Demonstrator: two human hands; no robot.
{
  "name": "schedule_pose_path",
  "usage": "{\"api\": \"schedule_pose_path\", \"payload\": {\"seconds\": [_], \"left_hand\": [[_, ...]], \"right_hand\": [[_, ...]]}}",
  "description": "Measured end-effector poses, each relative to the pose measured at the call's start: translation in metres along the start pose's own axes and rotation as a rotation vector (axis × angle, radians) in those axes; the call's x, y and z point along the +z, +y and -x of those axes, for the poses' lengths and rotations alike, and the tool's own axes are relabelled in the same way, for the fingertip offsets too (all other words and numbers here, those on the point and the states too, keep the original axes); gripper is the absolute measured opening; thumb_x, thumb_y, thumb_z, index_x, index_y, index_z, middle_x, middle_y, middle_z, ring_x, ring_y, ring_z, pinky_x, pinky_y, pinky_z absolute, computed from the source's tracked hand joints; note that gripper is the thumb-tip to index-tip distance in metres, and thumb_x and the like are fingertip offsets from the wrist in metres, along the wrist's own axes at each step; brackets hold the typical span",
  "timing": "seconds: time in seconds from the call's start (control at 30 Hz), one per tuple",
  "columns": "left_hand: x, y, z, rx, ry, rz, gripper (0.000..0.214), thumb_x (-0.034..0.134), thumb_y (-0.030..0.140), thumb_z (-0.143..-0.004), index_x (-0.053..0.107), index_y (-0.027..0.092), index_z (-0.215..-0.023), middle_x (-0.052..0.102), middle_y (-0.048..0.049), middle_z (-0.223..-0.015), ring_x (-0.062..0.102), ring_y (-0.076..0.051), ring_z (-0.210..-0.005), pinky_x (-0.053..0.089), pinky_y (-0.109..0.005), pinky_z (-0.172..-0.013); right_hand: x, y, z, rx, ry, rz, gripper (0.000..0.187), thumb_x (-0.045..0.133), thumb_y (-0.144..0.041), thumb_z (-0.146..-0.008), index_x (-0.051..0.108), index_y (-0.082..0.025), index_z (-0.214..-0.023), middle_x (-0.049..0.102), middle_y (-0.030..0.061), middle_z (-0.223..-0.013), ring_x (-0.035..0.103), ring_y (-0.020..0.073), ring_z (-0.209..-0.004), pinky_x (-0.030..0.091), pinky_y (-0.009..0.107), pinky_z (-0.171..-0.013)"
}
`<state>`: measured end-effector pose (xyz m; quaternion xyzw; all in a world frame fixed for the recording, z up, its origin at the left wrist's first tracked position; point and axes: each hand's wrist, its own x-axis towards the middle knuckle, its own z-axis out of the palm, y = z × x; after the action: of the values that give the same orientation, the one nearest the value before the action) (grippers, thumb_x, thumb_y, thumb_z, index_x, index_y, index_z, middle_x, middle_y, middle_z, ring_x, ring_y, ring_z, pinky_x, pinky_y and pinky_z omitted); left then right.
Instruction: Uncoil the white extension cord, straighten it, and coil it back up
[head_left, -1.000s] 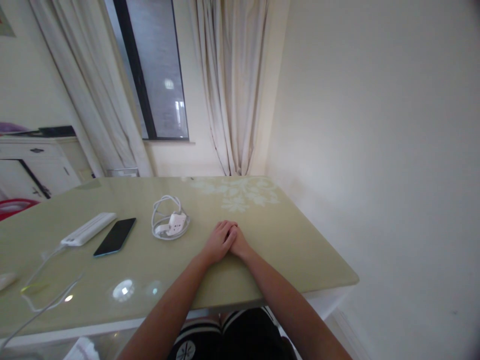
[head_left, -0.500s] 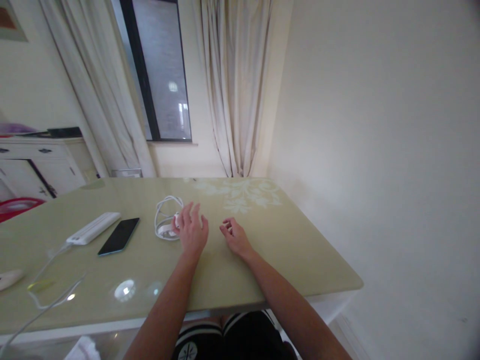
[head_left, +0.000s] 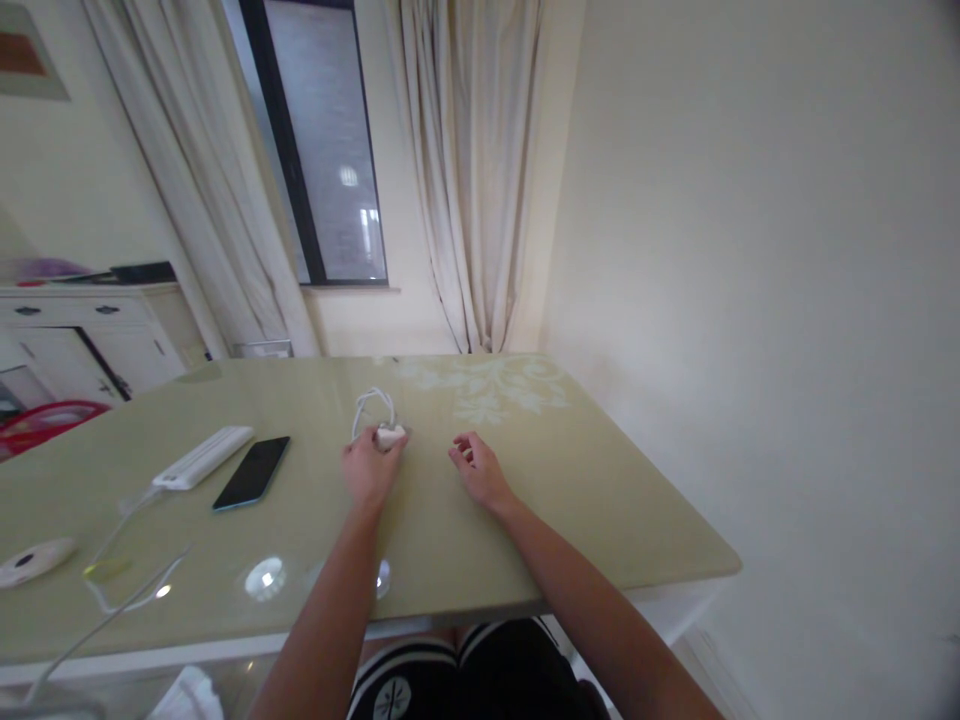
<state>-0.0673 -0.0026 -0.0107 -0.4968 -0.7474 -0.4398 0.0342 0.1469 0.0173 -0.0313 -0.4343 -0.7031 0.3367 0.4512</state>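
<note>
My left hand (head_left: 371, 468) is closed around a white charger block (head_left: 390, 437), thumb on one side and fingers on the other. A looped white cable (head_left: 373, 393) runs behind the block, partly hidden by the fingers. To the right, my right hand (head_left: 481, 475) rests on the tabletop with its fingers loosely curled and slightly apart, holding nothing. A black phone (head_left: 252, 473) lies flat to the left of my left hand. Beside it is a white power strip (head_left: 204, 458).
The glossy pale-green table (head_left: 600, 520) has a rounded right corner close to the wall. A white oval device (head_left: 36, 562) and a thin white cord (head_left: 97, 625) lie at the left. Behind stand a red chair (head_left: 52, 425) and a white cabinet (head_left: 135, 340).
My left hand has gone from spread fingers beside the charger to gripping it, and the cable loop has shifted right with it. My right hand stays nearly where it was.
</note>
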Motion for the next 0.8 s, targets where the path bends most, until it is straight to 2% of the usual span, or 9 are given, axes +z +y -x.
{"api": "schedule_pose_path", "payload": {"seconds": [0.07, 0.17, 0.23, 0.27, 0.33, 0.4, 0.57, 0.67, 0.8], "left_hand": [[0.008, 0.006, 0.005, 0.073, -0.092, 0.149, 0.052, 0.073, 0.056, -0.078, 0.069, 0.017, -0.111, 0.073, -0.012, -0.096, 0.064, -0.031, -0.096, 0.05, -0.042, -0.086], [0.019, 0.021, 0.019, 0.24, -0.295, 0.384, 0.048, 0.074, 0.055, -0.077, 0.068, 0.017, -0.106, 0.072, -0.0096, -0.094, 0.066, -0.026, -0.09, 0.052, -0.038, -0.082], [0.024, 0.031, 0.03, 0.355, -0.395, 0.48, 0.045, 0.075, 0.051, -0.078, 0.067, 0.017, -0.107, 0.071, -0.0089, -0.097, 0.066, -0.024, -0.089, 0.053, -0.037, -0.082], [0.026, 0.035, 0.035, 0.403, -0.407, 0.498, 0.044, 0.075, 0.048, -0.079, 0.067, 0.018, -0.109, 0.07, -0.0089, -0.099, 0.065, -0.024, -0.091, 0.054, -0.037, -0.083], [0.028, 0.039, 0.041, 0.477, -0.366, 0.471, 0.041, 0.074, 0.044, -0.081, 0.065, 0.018, -0.112, 0.069, -0.0094, -0.102, 0.063, -0.025, -0.097, 0.053, -0.039, -0.087], [0.027, 0.038, 0.041, 0.526, -0.301, 0.394, 0.04, 0.073, 0.044, -0.082, 0.064, 0.019, -0.111, 0.068, -0.0099, -0.105, 0.061, -0.027, -0.103, 0.052, -0.042, -0.091], [0.023, 0.035, 0.037, 0.621, -0.33, 0.208, 0.038, 0.072, 0.05, -0.082, 0.064, 0.02, -0.104, 0.068, -0.0091, -0.102, 0.06, -0.029, -0.1, 0.051, -0.043, -0.09], [0.02, 0.038, 0.037, 0.554, -0.288, 0.185, 0.032, 0.069, 0.048, -0.082, 0.064, 0.02, -0.097, 0.067, -0.0081, -0.092, 0.062, -0.028, -0.092, 0.051, -0.041, -0.084], [0.015, 0.039, 0.037, 0.392, -0.21, 0.272, 0.041, 0.068, 0.048, -0.083, 0.063, 0.018, -0.11, 0.069, -0.0094, -0.095, 0.066, -0.028, -0.091, 0.052, -0.04, -0.082]], "right_hand": [[-0.002, 0.0, -0.002, -0.002, 0.054, -0.027, 0.037, 0.056, -0.045, -0.095, 0.06, -0.018, -0.119, 0.066, 0.0104, -0.11, 0.062, 0.0172, -0.087, 0.049, 0.029, -0.074], [-0.009, -0.004, -0.002, -0.087, 0.119, -0.011, 0.044, 0.06, -0.05, -0.093, 0.061, -0.018, -0.123, 0.064, 0.0125, -0.122, 0.06, 0.0215, -0.105, 0.048, 0.032, -0.086], [-0.013, -0.008, -0.001, -0.139, 0.105, 0.023, 0.037, 0.06, -0.051, -0.094, 0.066, -0.018, -0.111, 0.067, 0.0094, -0.112, 0.06, 0.0214, -0.103, 0.046, 0.032, -0.089], [-0.015, -0.01, 0.0, -0.147, 0.08, 0.027, 0.035, 0.058, -0.051, -0.095, 0.068, -0.018, -0.105, 0.068, 0.0073, -0.102, 0.06, 0.0203, -0.097, 0.045, 0.031, -0.086], [-0.016, -0.013, 0.001, -0.138, 0.036, 0.015, 0.038, 0.053, -0.051, -0.098, 0.069, -0.018, -0.094, 0.066, 0.0037, -0.085, 0.059, 0.0173, -0.082, 0.044, 0.028, -0.077], [-0.016, -0.015, 0.002, -0.126, 0.039, -0.002, 0.041, 0.051, -0.052, -0.1, 0.07, -0.017, -0.091, 0.064, 0.0021, -0.079, 0.056, 0.0151, -0.074, 0.041, 0.026, -0.071], [-0.014, -0.012, -0.002, -0.102, 0.024, -0.072, 0.042, 0.053, -0.055, -0.098, 0.072, -0.017, -0.093, 0.067, 0.0031, -0.084, 0.058, 0.0151, -0.078, 0.042, 0.025, -0.071], [-0.014, -0.01, -0.005, -0.09, 0.003, -0.176, 0.042, 0.051, -0.054, -0.098, 0.071, -0.017, -0.096, 0.069, 0.0043, -0.088, 0.06, 0.0163, -0.081, 0.044, 0.026, -0.073], [-0.017, -0.011, -0.007, -0.051, 0.06, -0.23, 0.037, 0.058, -0.054, -0.093, 0.069, -0.019, -0.1, 0.069, 0.0044, -0.091, 0.06, 0.0168, -0.082, 0.045, 0.027, -0.075]]}}
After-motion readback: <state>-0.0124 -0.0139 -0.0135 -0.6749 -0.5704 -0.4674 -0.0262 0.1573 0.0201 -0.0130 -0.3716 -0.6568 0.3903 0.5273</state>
